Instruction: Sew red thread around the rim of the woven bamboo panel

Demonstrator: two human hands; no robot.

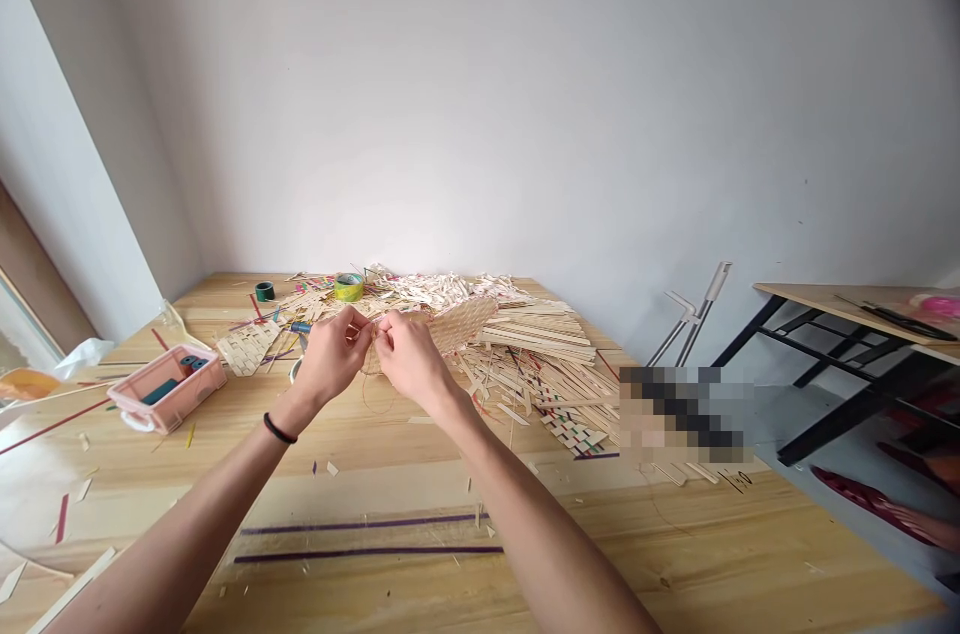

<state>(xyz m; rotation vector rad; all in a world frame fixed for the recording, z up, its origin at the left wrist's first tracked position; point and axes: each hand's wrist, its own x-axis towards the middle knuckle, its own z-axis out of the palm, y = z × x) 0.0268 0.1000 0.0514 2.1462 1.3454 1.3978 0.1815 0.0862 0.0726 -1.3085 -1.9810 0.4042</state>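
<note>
My left hand and my right hand meet above the middle of the table, fingertips nearly touching. Both are closed in a pinch. A thin brownish thread loops down below the fingertips, and the left fingers grip it. Behind my right hand a pale woven bamboo-strip piece slants up to the right, its near edge at the right fingers. My knuckles cover the exact spot being pinched. Near my left hand lies a blue-handled tool, partly hidden by the hand.
On the wooden table are a pink basket with blue items, yellow-green tape, a dark green roll, piled pale strips and a coloured woven piece. Two purple strips lie in front. Another table stands right.
</note>
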